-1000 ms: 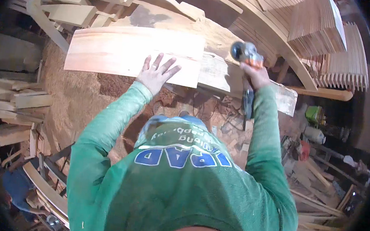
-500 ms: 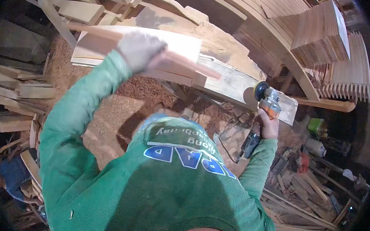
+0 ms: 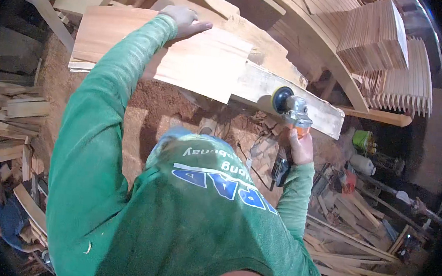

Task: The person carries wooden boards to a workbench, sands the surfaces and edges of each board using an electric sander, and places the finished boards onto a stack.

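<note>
My left hand (image 3: pixel 184 21) grips the far edge of a flat, pale wooden board (image 3: pixel 201 56), with the thumb lying over its top face. The board rests on other thin boards (image 3: pixel 81 67), whose edges show at the left. In my right hand (image 3: pixel 302 147) is an angle grinder (image 3: pixel 298 112) with an orange and metal body. Its round black and yellow disc (image 3: pixel 282 100) faces the board and stands apart from it, over the worn whitish bench plank (image 3: pixel 324 115).
Cut wood pieces (image 3: pixel 81 2) lie behind the bench at left. Slatted wooden stacks (image 3: pixel 374 41) stand at back right. More offcuts (image 3: pixel 13 106) are piled at left, and long strips (image 3: pixel 352 257) at lower right. Another person (image 3: pixel 12 220) is at lower left.
The board, tilted up edge-on and blurred before, now lies flat with its broad face up. My left hand has moved to its far edge. The grinder has shifted left, closer to the board.
</note>
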Demonstrator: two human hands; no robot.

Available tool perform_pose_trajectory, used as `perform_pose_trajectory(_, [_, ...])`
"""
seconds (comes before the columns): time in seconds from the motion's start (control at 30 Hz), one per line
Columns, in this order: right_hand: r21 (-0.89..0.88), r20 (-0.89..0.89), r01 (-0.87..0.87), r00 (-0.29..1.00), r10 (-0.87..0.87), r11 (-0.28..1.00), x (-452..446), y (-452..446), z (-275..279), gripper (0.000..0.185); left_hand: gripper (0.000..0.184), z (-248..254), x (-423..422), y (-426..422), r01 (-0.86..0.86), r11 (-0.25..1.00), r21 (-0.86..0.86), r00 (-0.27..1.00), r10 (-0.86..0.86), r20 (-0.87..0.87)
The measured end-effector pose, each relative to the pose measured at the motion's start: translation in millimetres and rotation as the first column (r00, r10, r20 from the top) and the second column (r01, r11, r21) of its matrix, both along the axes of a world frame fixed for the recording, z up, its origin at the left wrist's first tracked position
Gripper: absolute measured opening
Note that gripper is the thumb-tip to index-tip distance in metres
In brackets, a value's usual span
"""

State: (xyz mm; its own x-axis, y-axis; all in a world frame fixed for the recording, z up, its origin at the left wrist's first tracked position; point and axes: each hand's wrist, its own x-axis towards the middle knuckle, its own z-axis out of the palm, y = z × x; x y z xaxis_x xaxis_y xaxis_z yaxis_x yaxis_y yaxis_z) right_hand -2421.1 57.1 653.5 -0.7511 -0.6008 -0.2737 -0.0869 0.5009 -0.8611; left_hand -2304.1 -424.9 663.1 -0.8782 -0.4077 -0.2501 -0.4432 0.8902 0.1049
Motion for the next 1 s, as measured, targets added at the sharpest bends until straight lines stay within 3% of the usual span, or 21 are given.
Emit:
perform_pose_trajectory(0.03, [0.092, 0.027, -0.051, 0.998, 0.049, 0.994, -0.4, -2.0, 4.6, 0.047, 0.063, 2.7, 0.2, -0.3, -0.026, 0.999, 0.043, 0.994, 0.021, 0.109])
perform_pose_trajectory(0.13, [-0.006, 0.050, -0.142, 0.989, 0.143, 0.990, 12.4, -33.6, 18.2, 0.048, 0.054, -41.7, 27.0, -2.6, -0.016, 0.978, -0.207, 0.933, -0.060, -0.356])
perform_pose_trajectory(0.17, [-0.061, 0.111, -0.185, 0.975, 0.191, 0.981, 19.0, -49.6, 27.1, 0.051, 0.051, -46.6, 28.1, -7.8, -0.047, 0.996, -0.074, 0.978, 0.030, -0.209])
perform_pose_trajectory(0.27, [-0.024, 0.209, -0.269, 0.940, 0.268, 0.963, 34.0, -98.5, 43.1, 0.056, 0.048, -78.1, 55.8, -11.5, -0.189, 0.980, -0.059, 0.943, 0.164, -0.289])
perform_pose_trajectory(0.3, [0.025, 0.185, -0.360, 0.918, 0.350, 0.933, 31.3, -111.2, 39.7, 0.058, 0.046, -94.3, 59.6, -19.6, -0.218, 0.975, -0.045, 0.898, 0.182, -0.401])
perform_pose_trajectory(0.37, [0.129, 0.148, -0.525, 0.849, 0.507, 0.841, 24.7, -137.0, 32.4, 0.064, 0.045, -90.1, 57.3, -17.6, -0.252, 0.967, -0.016, 0.893, 0.227, -0.389])
perform_pose_trajectory(0.5, [0.389, 0.106, -0.641, 0.744, 0.659, 0.661, 20.4, -181.6, 33.0, 0.075, 0.041, -87.1, 55.3, -16.9, -0.273, 0.962, -0.015, 0.892, 0.247, -0.378])
perform_pose_trajectory(0.6, [0.469, 0.119, -0.596, 0.774, 0.622, 0.652, -0.3, -205.2, 32.7, 0.075, 0.040, -89.5, 55.0, -17.7, -0.275, 0.961, -0.028, 0.889, 0.243, -0.388])
perform_pose_trajectory(0.67, [0.376, 0.128, -0.641, 0.751, 0.648, 0.669, -7.9, -233.7, 56.4, 0.076, 0.039, -85.5, 54.3, -17.0, -0.284, 0.959, -0.025, 0.891, 0.254, -0.377])
perform_pose_trajectory(0.73, [0.486, 0.023, -0.509, 0.820, 0.572, 0.710, -39.7, -253.5, 34.5, 0.078, 0.039, -86.2, 53.1, -16.3, -0.283, 0.959, -0.037, 0.896, 0.250, -0.366])
perform_pose_trajectory(0.8, [0.565, 0.147, -0.453, 0.878, 0.456, 0.690, -69.1, -276.2, 22.0, 0.077, 0.040, -86.8, 52.8, -16.9, -0.285, 0.957, -0.060, 0.902, 0.246, -0.355])
perform_pose_trajectory(0.9, [0.475, 0.156, -0.543, 0.827, 0.540, 0.693, -66.6, -264.9, 27.7, 0.080, 0.040, -83.6, 53.3, -17.9, -0.266, 0.963, -0.047, 0.913, 0.236, -0.334])
perform_pose_trajectory(0.93, [0.617, 0.168, -0.536, 0.805, 0.568, 0.577, -56.8, -260.0, 34.0, 0.079, 0.039, -84.9, 53.1, -17.9, -0.266, 0.962, -0.059, 0.908, 0.229, -0.351])
perform_pose_trajectory(1.0, [0.383, 0.257, -0.708, 0.699, 0.667, 0.594, -17.0, -240.5, 52.2, 0.081, 0.038, -90.7, 54.7, -18.4, -0.270, 0.960, -0.076, 0.899, 0.223, -0.376])
